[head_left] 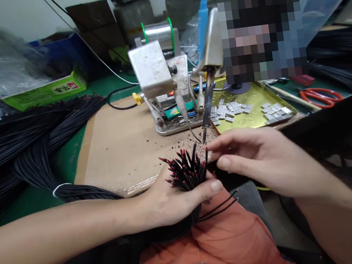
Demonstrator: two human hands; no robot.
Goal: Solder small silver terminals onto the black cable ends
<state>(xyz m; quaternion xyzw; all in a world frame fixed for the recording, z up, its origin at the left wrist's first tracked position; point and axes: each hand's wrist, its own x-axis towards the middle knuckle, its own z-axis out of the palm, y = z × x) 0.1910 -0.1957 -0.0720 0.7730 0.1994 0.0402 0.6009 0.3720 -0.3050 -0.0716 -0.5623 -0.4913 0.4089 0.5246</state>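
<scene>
My left hand (pixel 172 199) is wrapped round a thick bundle of black cables (pixel 186 172), thumb across the front. The stripped ends, with red and dark wire tips, fan upward above my fist. My right hand (pixel 257 156) is just right of the bundle, thumb and forefinger apart. Its forefinger tip is beside one cable end that stands up at the bundle's edge; whether they touch I cannot tell. Above those fingers a soldering iron (pixel 208 95) points down from its holder. Left of it, a thin solder feed nozzle (pixel 181 105) hangs from the soldering stand (pixel 151 68).
A solder wire spool (pixel 159 36) sits behind the stand. To the right, a gold tray (pixel 255 119) bears small metallic connector pieces (pixel 229 109), with red-handled scissors (pixel 320 96) beyond. More black cables (pixel 33 133) cover the left bench. A cardboard sheet (pixel 116 144) lies under the stand. A person sits opposite.
</scene>
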